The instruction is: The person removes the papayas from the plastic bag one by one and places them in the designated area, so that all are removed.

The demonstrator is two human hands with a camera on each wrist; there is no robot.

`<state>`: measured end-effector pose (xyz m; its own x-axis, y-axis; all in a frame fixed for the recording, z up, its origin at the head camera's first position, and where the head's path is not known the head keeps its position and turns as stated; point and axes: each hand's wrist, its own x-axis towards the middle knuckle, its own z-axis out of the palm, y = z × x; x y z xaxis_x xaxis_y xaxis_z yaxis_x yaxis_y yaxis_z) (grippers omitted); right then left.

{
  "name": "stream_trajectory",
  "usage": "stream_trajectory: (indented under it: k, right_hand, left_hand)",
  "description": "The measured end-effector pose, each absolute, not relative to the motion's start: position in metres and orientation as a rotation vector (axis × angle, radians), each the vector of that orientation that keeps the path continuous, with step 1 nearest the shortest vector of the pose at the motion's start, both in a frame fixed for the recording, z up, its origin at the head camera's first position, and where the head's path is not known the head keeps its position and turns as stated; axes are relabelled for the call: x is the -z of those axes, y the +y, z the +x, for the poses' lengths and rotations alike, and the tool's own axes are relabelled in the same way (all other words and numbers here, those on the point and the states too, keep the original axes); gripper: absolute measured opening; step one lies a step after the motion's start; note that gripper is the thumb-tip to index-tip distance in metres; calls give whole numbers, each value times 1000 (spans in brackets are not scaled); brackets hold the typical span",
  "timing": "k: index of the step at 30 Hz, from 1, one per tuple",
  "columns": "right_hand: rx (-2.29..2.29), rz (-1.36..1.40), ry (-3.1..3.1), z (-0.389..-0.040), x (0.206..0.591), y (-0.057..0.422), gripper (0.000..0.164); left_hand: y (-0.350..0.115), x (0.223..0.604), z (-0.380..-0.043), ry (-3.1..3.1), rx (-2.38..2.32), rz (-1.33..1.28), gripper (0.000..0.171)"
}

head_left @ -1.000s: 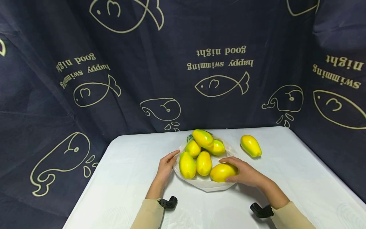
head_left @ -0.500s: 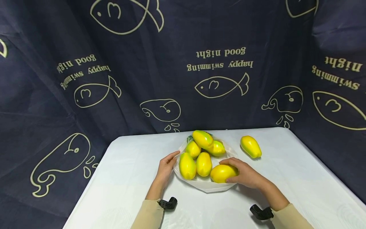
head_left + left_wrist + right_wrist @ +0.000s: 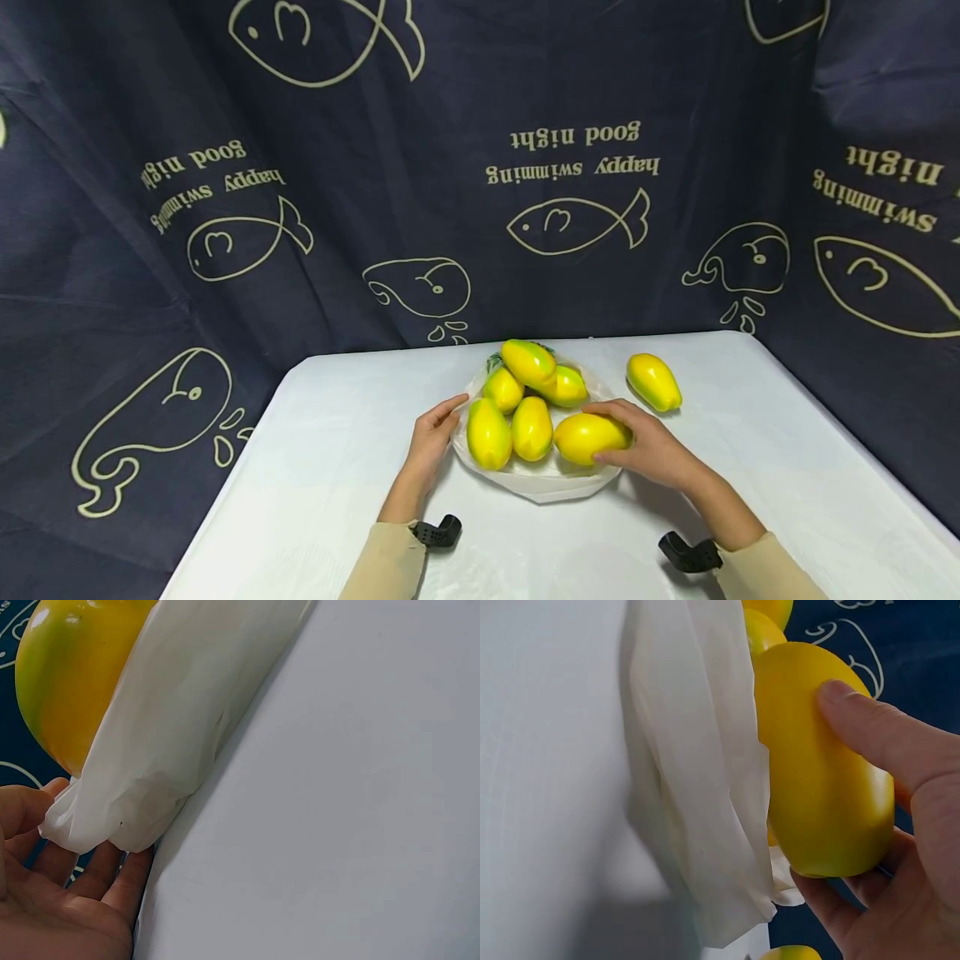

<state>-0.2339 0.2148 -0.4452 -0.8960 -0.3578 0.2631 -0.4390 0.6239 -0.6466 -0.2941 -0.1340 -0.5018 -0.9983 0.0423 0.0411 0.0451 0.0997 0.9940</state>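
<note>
My right hand (image 3: 647, 442) grips a yellow papaya (image 3: 588, 438) over the right front of a white plastic bag (image 3: 546, 487). Seen from the right wrist, the thumb lies along the papaya's (image 3: 817, 772) side and the fingers curl under its end. My left hand (image 3: 435, 433) is at the bag's left edge. In the left wrist view its thumb and fingers pinch the gathered rim of the bag (image 3: 142, 772), close beside another papaya (image 3: 67, 682). Several yellow-green papayas sit in the spread bag, one (image 3: 528, 363) lying on top of others at the back.
Another papaya (image 3: 654, 382) lies on the white table (image 3: 360, 433), right of the bag toward the back. A dark blue curtain (image 3: 420, 167) with white fish and whale drawings hangs behind the table and at its sides.
My right hand has raised the papaya slightly and tilted it a little. The left hand stays at the bag's edge, and the other papayas have not moved.
</note>
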Motion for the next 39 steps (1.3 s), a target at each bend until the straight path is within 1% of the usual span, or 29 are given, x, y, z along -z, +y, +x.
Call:
stream_trajectory:
  k: [16,26,39]
  right_hand:
    - [-1118,348,-2571,-228,441,230,64]
    - [-1089,208,-2476,-231,437,243,65]
    - [-1183,-13,-2421,-238,437,264,66]
  left_hand:
    - [-132,506,-294,-2325,2117,-109,35]
    - [-133,503,-294,-2322,2112,-89,34]
    - [-133,501,-295,-2296,2144,-70,35]
